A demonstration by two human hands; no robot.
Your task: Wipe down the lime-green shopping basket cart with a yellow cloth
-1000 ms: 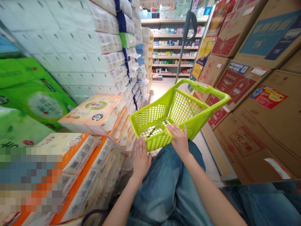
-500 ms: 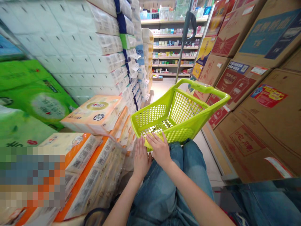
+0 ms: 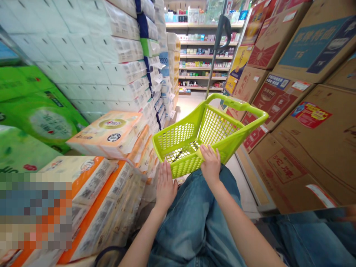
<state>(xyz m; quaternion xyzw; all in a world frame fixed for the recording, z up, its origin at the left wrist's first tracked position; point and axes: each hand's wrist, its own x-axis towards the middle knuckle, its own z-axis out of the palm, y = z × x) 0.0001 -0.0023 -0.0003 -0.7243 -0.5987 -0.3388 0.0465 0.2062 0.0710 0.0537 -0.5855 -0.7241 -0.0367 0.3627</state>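
Observation:
A lime-green plastic shopping cart basket (image 3: 186, 167) with lattice walls stands tilted in front of my knees. My left hand (image 3: 166, 185) rests against its near left corner, fingers stretched out and pressed to the rim. On the near side's rim, farther right, my right hand (image 3: 210, 164) presses a yellow cloth (image 3: 200, 154) against the plastic. Only a small part of the cloth shows past the fingers. Through the lattice, the basket's inside floor is visible.
Wrapped tissue packs (image 3: 108, 129) are piled close on my left, with a tall white stack (image 3: 83, 66) behind. Cardboard cartons (image 3: 294, 163) line the right. A dark-handled pole (image 3: 221, 35) rises beyond the basket. Stocked shelves (image 3: 205, 57) stand at the aisle's end.
My right hand has slid right along the near rim with the yellow cloth, away from my left hand. My left hand stays at the corner.

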